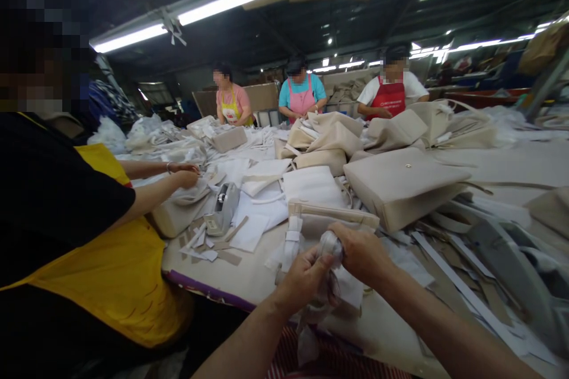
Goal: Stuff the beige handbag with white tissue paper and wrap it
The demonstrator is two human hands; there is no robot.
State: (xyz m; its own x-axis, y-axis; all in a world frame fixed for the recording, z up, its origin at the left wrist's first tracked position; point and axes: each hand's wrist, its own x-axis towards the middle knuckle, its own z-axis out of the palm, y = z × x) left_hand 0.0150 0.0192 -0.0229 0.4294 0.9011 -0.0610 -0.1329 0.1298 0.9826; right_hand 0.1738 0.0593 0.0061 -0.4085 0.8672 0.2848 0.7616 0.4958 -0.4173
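At the table's near edge, my left hand (306, 275) and my right hand (360, 253) are close together, fingers closed on a bunched piece of pale, translucent wrapping (330, 244). Whether something is inside the wrapping cannot be made out. Just beyond and under my hands stands a beige handbag (335, 213), its top edge facing me. White wrapping also encircles a strap (291, 243) at the bag's left side. A loose end of thin wrapping (307, 343) hangs below my hands, over the table edge.
A tape dispenser (222, 210) stands left, among paper and cardboard scraps (213, 250). A larger beige bag (404, 183) lies right, near a grey bin (511, 272) and long strips (466, 290). A co-worker in a yellow apron (102, 278) works close at left; several others are across the table.
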